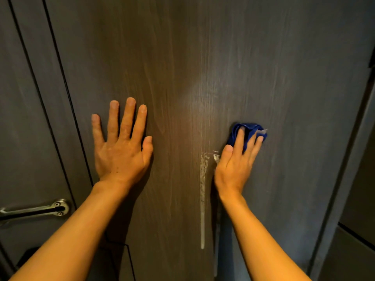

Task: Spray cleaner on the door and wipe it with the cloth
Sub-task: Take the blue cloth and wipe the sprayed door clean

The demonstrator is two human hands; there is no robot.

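Note:
A dark wood-grain door (pixel 192 57) fills the view. My left hand (pixel 121 147) lies flat against it, fingers spread, holding nothing. To the right, my right hand (pixel 236 163) presses a bunched blue cloth (pixel 250 131) onto the door, the fingers lying over the cloth. A pale streak of foamy cleaner (pixel 203 195) runs down the door between my two hands, just left of my right wrist. No spray bottle is in view.
A metal lever handle (pixel 40 209) sits on the neighbouring panel at the lower left. Vertical door-frame lines (pixel 50 98) run along the left side. A grey frame edge (pixel 345 179) borders the door at the right.

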